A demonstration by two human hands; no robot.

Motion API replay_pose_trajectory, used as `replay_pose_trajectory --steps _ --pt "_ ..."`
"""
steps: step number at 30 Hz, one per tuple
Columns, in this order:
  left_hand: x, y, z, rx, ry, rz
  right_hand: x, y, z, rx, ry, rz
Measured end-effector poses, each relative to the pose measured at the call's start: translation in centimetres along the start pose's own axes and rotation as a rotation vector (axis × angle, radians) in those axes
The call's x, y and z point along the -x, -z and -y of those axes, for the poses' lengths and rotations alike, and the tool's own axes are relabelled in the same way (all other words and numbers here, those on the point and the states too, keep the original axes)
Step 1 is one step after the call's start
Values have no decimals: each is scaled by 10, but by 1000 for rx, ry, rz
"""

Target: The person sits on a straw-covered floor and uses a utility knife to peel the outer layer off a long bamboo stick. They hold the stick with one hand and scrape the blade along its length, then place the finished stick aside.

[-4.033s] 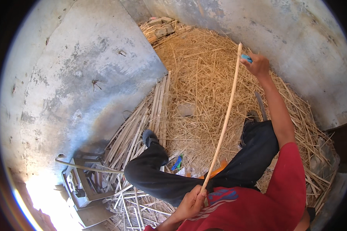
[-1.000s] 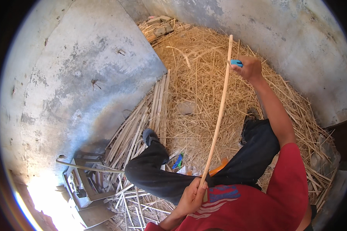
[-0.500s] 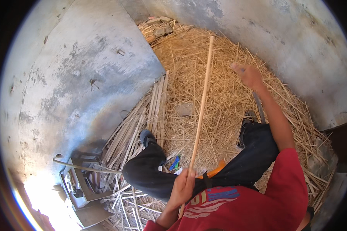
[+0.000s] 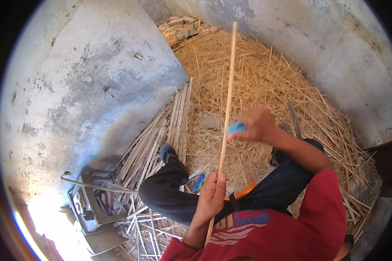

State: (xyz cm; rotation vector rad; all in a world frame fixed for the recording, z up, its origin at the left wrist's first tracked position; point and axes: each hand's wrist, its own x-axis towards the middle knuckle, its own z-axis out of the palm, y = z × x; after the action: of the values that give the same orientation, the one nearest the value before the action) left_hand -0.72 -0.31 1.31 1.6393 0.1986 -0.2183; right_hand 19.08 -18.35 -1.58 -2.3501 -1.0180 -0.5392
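Toward five o'clock, pale and blue lettering (image 4: 250, 219) is borne by the front of the red shirt (image 4: 305, 230), but seemingly too creased for any word to be read.

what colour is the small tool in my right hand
The small tool in your right hand is light blue, though blurred; see the head view.

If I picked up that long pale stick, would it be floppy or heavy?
Probably not floppy: the stick reaches well past the left hand and looks nearly straight. It's likely light for its length, since it looks so thin. Being long and slim, it might still bend a little if you pushed its far end.
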Motion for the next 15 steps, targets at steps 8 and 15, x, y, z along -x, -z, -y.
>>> replay_pose_trajectory --steps 8,15 --pt "8 -5 -7 -199 -53 -26 -10 -1 -34 86 -211 43" --pt "8 5 -3 -220 -26 -66 14 -15 24 -84 106 54"
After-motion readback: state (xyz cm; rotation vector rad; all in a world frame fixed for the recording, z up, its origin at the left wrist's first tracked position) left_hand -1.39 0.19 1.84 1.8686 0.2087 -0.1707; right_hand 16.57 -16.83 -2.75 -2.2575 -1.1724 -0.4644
